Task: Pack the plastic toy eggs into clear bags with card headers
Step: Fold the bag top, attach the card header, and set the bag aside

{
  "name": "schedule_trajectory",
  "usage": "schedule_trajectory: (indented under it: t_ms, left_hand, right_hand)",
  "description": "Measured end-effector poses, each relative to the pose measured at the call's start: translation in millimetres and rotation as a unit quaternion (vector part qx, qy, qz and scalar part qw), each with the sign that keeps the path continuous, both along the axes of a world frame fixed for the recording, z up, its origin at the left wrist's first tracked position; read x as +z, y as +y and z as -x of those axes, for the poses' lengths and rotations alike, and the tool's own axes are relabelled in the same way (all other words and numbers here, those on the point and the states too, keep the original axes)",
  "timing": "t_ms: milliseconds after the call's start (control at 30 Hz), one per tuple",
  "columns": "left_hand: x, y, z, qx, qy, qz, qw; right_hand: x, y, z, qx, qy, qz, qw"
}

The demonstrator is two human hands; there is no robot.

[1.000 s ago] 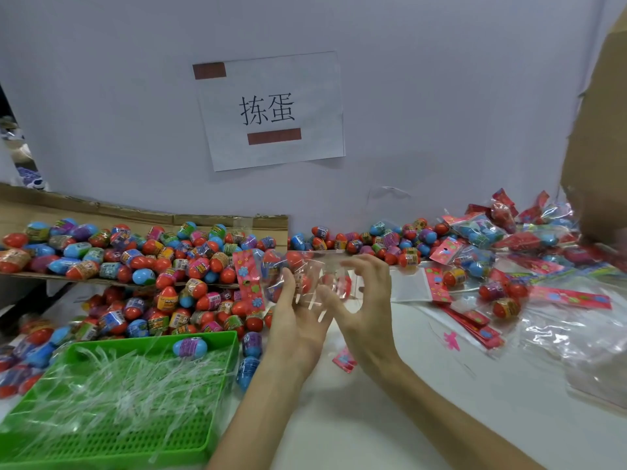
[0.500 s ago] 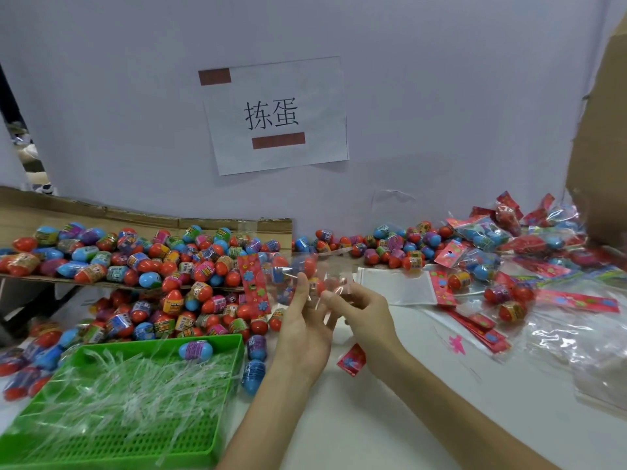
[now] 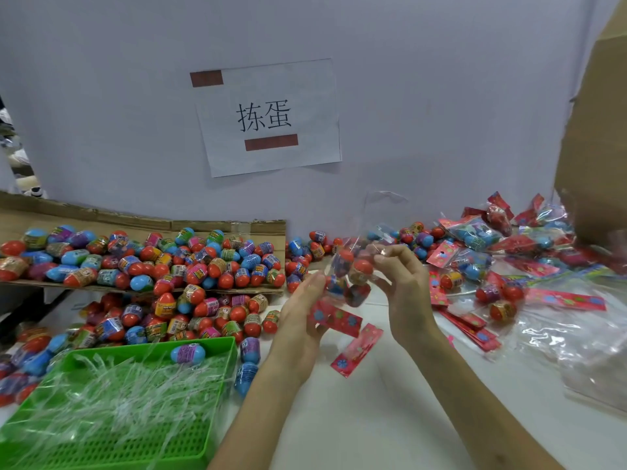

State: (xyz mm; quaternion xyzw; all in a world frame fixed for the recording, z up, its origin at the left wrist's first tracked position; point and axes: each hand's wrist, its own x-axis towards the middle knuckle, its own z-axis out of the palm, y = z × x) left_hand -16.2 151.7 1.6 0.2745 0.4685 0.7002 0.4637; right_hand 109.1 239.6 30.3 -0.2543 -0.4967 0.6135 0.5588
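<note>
Judging this the header-fitting step, I see the right hand point(image 3: 405, 290) pinching the egg-filled clear bag point(image 3: 353, 273), which hangs between the two sets of fingertips, the left hand point(image 3: 300, 320) gripping its red card header point(image 3: 336, 317) just beneath; next, mouth and header need aligning; since the earlier frame the hands have parted.

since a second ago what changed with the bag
The clear bag of eggs was turned over: its pink header swung from upper left to below. Left hand holds the header, right hand pinches the bag's other end. Green tray, egg piles unmoved.
</note>
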Motion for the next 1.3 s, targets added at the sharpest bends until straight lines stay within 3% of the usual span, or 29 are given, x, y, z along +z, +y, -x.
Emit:
schedule_trajectory:
  t_ms: [167,367,533,667,833,1067,1300]
  left_hand:
    - [-3,0,1,-0.004,0.006,0.009,1.000]
    - [-1,-1,2,0.026,-0.004,-0.002,1.000]
    - [-3,-1,4,-0.002,0.058,0.014,0.998]
    - [-1,-1,2,-0.031,0.122,0.019,0.992]
    - [-3,-1,4,0.047,0.122,-0.002,0.991]
    - [-6,2,9,0.138,0.116,0.017,0.983]
    - [-2,-1,6,0.129,0.130,0.033,0.983]
  right_hand:
    - [-4,4,1,0.021,-0.012,-0.017,1.000]
    - [-11,5,8,0.112,-0.125,-0.017,0.986]
    - [-15,5,8,0.070,-0.109,-0.029,0.991]
    - [-20,6,8,0.063,-0.165,-0.077,0.981]
    - [-23,4,14,0.053,-0.236,-0.123,0.962]
    - [-16,1,13,0.074,-0.204,-0.097,0.971]
    - [-16,-2,12,0.079,-0.205,-0.088,0.972]
